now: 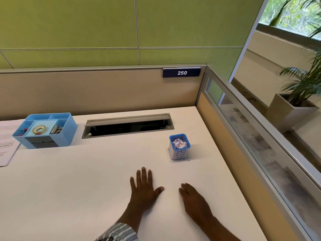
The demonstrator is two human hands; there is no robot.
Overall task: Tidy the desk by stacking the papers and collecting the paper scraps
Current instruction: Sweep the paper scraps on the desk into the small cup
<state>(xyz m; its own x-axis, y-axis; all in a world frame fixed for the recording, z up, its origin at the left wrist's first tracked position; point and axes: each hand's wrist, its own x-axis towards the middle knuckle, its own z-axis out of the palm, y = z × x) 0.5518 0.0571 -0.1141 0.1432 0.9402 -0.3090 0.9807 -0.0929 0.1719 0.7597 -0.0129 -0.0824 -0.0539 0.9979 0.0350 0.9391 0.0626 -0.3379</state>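
**both hands flat, last check of the desk**

my left hand (143, 186) and right hand (194, 199) lie palm down on the desk (86, 171). the fingers (143, 173) are straight, spread and holding nothing. judgement: the task looks nearly done, and this step reads as a final look-over.

doing it well:
- one tiny pale speck (188, 160) lies just beside the front corner of the bin (178, 153). it may be a leftover scrap, but it is too small to be sure.
- i would pinch it with two fingertips and drop it in from above. the bin is narrow and tall, so a nudge could tip it.
- the papers (6, 141) lie flat at the far left and run out of view. i cannot tell whether their edges are squared, so i would look before calling it finished.

containers:
- the bin has a blue rim and a white lettered body. the paper scraps (179, 143) fill it to near the rim.
- the blue organiser (45, 131) sits just right of the papers. a tape roll (39, 129) is in its middle compartment and metal clips (56, 129) in the one to the right. the small red items on the left are unclear.
- the cable hatch (127, 126) is open and dark inside.
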